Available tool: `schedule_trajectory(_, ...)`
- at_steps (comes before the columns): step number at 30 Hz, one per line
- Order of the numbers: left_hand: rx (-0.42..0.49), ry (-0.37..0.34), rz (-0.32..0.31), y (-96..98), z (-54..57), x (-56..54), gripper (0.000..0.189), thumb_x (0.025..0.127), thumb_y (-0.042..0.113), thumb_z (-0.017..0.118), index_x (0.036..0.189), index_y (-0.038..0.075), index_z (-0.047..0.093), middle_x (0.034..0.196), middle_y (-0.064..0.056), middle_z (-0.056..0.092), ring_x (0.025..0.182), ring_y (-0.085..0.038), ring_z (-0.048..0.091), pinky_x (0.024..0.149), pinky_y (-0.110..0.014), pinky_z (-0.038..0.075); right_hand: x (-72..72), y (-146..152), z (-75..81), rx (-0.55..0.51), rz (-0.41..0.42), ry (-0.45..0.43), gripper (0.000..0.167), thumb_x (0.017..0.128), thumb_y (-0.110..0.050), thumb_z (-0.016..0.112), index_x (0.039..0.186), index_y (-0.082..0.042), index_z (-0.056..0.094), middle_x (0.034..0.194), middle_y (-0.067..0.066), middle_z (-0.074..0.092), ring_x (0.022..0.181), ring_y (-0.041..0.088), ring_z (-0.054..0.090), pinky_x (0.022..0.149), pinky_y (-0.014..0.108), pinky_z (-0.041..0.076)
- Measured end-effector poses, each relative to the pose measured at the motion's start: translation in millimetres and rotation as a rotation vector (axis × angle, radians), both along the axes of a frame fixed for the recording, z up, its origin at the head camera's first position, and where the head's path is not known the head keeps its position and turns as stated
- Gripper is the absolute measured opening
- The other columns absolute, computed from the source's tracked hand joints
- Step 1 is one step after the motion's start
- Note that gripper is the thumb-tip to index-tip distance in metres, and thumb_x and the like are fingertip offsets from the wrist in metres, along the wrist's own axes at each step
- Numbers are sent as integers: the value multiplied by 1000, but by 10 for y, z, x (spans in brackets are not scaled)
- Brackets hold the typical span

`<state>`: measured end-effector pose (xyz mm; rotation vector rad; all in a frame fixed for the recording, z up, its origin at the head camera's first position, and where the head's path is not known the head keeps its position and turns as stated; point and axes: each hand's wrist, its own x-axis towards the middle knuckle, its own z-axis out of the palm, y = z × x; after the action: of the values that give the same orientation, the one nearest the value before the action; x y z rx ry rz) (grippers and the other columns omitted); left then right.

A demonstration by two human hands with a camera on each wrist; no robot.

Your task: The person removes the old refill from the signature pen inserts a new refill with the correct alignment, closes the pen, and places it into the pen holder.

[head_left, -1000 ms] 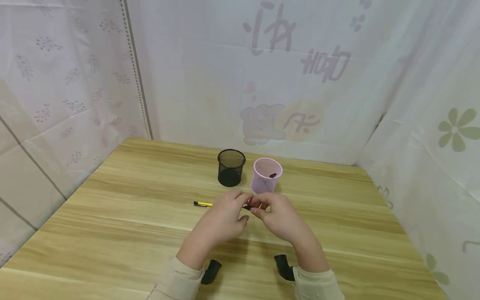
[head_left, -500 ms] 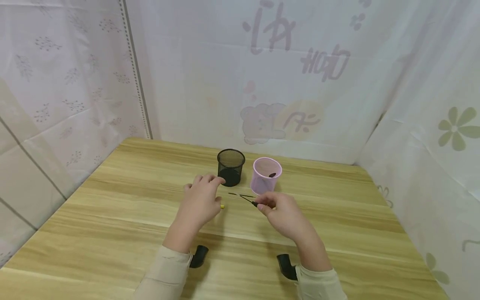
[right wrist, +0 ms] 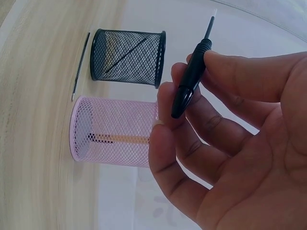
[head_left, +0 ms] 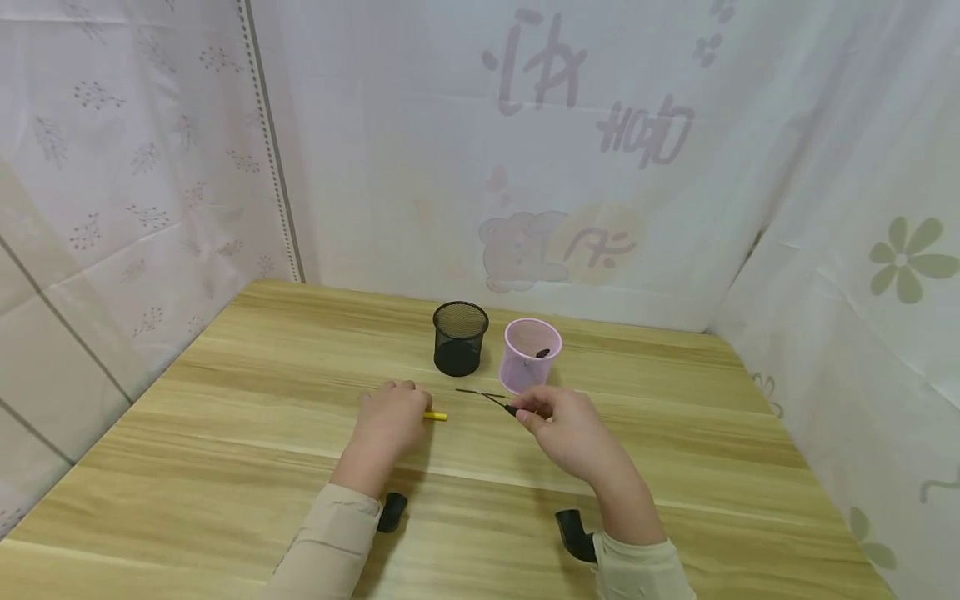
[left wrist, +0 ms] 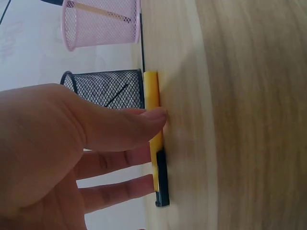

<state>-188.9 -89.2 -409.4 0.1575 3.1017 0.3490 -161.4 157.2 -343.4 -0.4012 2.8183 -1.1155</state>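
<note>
My left hand (head_left: 393, 414) is at the table left of centre, pinching a yellow pen barrel (left wrist: 151, 91) between thumb and fingers. The barrel has a black clip end (left wrist: 163, 179) and lies along the tabletop. My right hand (head_left: 566, 425) is raised in front of the pink cup, its thumb and fingers pinching a black pen tip section (right wrist: 192, 76). A thin refill (right wrist: 209, 28) sticks out of that section's ribbed end. Another thin dark refill (right wrist: 80, 67) lies on the table in front of the two cups.
A black mesh pen cup (head_left: 459, 342) and a pink mesh pen cup (head_left: 525, 371) stand side by side at the back. An orange-and-black pen (right wrist: 120, 139) shows through the pink mesh. Patterned curtains (head_left: 412, 167) hang behind the wooden table (head_left: 225, 417).
My left hand has moved left from the right hand and come down onto the yellow barrel. The right hand keeps hold of the black pen tip section in nearly the same place.
</note>
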Motion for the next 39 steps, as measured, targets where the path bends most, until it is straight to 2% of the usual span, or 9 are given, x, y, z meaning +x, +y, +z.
schedule_trajectory(5,6,4,-10,3,-32,5,13,92,7,75,93,20,77,109,-5,73,107,-31,64,102,-74,46,2,8,4,-9,7,-11,11,102,-8,68,109,-11,77,99,1,77,94,17,66,81,34,53)
schedule_trajectory(9,5,5,-23,3,-35,12,11,90,14,81,87,20,73,100,-2,72,99,-28,63,96,-67,49,-1,16,-3,-19,17,-20,10,101,-7,68,107,-10,76,97,1,76,91,17,64,78,32,52)
schedule_trajectory(12,8,18,-29,-9,-5,31,11,92,17,81,88,19,71,96,-2,73,93,-26,65,89,-60,50,0,9,-10,-16,21,-21,10,101,-7,68,107,-10,76,99,2,77,92,16,65,79,32,53)
schedule_trajectory(17,8,95,-57,7,156,91,9,97,23,79,98,19,71,94,0,76,88,-24,70,83,-55,52,-3,6,-22,-6,30,-20,11,101,-6,68,107,-11,77,103,5,78,95,17,67,81,34,55)
schedule_trajectory(23,15,201,-94,44,325,188,6,98,23,78,102,22,74,95,3,76,90,-22,72,86,-55,53,-6,6,-27,9,24,-18,12,101,-7,69,108,-12,77,104,4,78,95,18,67,81,34,54)
schedule_trajectory(29,3,261,-118,62,399,250,6,99,25,77,104,24,75,96,5,75,91,-23,71,95,-59,54,0,13,-13,19,20,-4,13,101,-7,68,108,-12,78,106,5,79,96,18,68,82,36,55)
schedule_trajectory(39,-3,349,-162,109,448,312,4,100,27,76,104,25,75,97,7,76,92,-22,72,96,-60,55,12,18,-13,16,14,-1,13,100,-6,69,106,-13,78,100,4,77,90,16,64,77,32,51)
